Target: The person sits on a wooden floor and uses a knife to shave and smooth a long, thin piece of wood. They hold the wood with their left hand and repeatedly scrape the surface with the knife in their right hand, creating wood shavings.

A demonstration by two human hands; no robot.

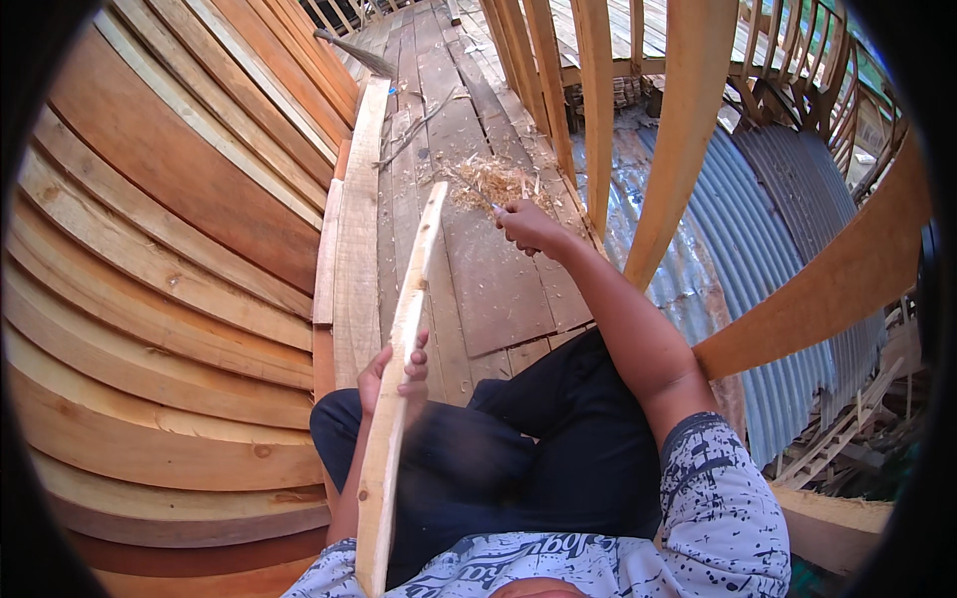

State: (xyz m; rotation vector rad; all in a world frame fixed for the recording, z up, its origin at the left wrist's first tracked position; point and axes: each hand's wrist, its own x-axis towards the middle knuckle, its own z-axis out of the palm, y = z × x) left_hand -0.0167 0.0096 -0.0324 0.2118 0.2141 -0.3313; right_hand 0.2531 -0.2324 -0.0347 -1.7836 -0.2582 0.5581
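A long pale wooden strip (407, 334) slants up from my chest, its far end narrowing above the floor boards. My left hand (415, 367) is wrapped around its middle, with fingers showing on its right side. To the right of the strip's far end, my right hand (530, 227) is stretched forward and closed. A small light tip shows at its left side, but I cannot make out what it belongs to. This hand is apart from the strip and hovers at the edge of a heap of wood shavings (488, 181).
Curved timber planks (169, 214) line the left side, with a long board (357, 229) beside them. A broom (357, 54) lies at the far left. Upright wooden ribs (688, 110) stand on the right, before corrugated metal sheets (718, 209). My crossed legs (558, 439) are below.
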